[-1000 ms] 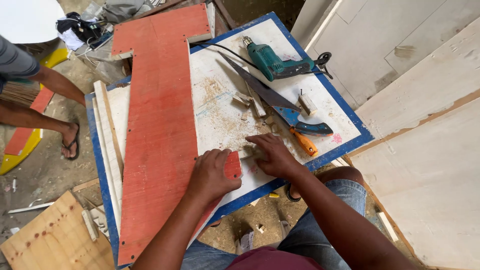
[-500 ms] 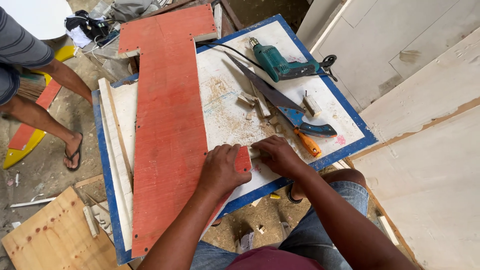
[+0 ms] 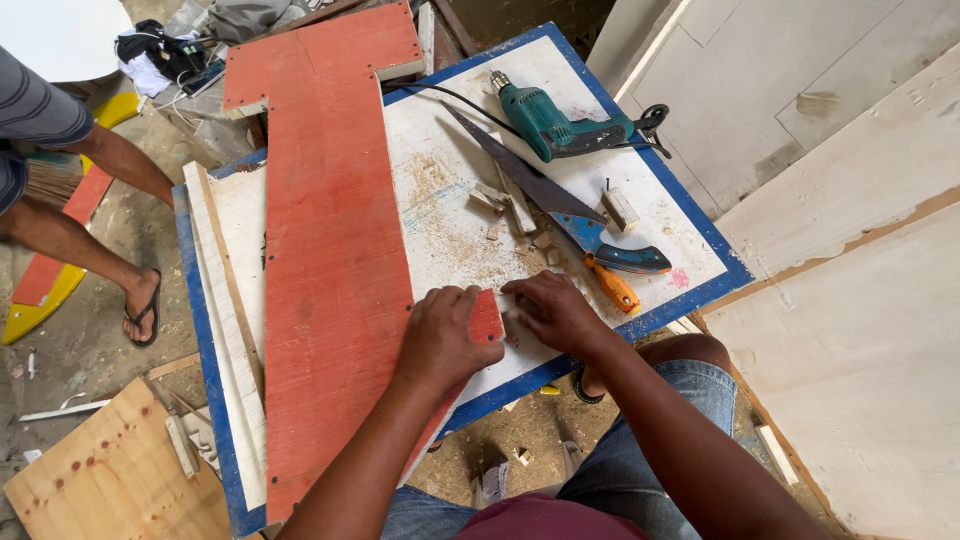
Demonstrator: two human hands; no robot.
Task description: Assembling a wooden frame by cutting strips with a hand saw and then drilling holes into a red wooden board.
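A long red plywood board (image 3: 330, 230), cut to a stepped shape, lies along a white work table with a blue rim (image 3: 655, 320). My left hand (image 3: 442, 335) presses flat on the board's near right corner. Beside it my right hand (image 3: 553, 308) rests on the white tabletop with bent fingers, right at the board's edge; whether it pinches anything small I cannot tell. Just beyond my right hand lie a handsaw (image 3: 560, 212) with a blue and orange handle, small wood offcuts (image 3: 492, 198) and sawdust.
A teal electric drill (image 3: 555, 122) with its cord lies at the table's far side. White wood strips (image 3: 222, 300) lie left of the red board. Another person's leg in a sandal (image 3: 140, 305) stands on the floor at left. Large white panels (image 3: 860, 330) lean at right.
The view has shifted slightly. My left hand has slid a little toward the board's near corner and my right hand has closed in beside it. The person at left has moved their legs.
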